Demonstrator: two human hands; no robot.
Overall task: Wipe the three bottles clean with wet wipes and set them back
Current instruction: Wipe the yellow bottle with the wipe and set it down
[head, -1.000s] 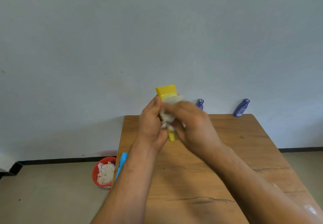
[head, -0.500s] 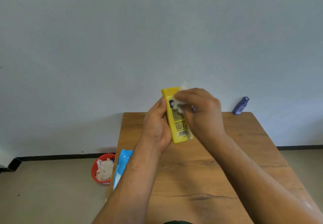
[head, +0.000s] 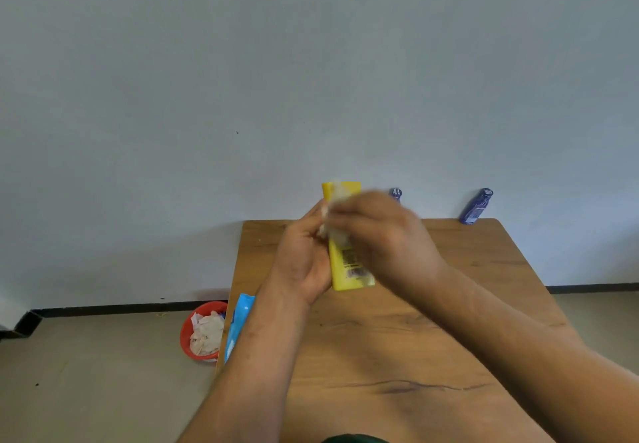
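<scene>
Both hands aloft: left hand (head: 304, 256) grips yellow bottle (head: 350, 271), right hand's (head: 387, 235) fingers (head: 347, 216) pinch wipe (head: 337, 194) against it.

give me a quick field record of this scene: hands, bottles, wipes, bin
left hand: grips the yellow bottle from its left side
right hand: presses a white wet wipe against the bottle's upper part; blurred
yellow bottle: held roughly upright above the table, barcode facing the camera
left blue bottle: far table edge, partly hidden behind the right hand
right blue bottle: far edge, tilted
wipe pack: blue, at the table's left edge
red bin: on the floor, holds crumpled wipes
</scene>
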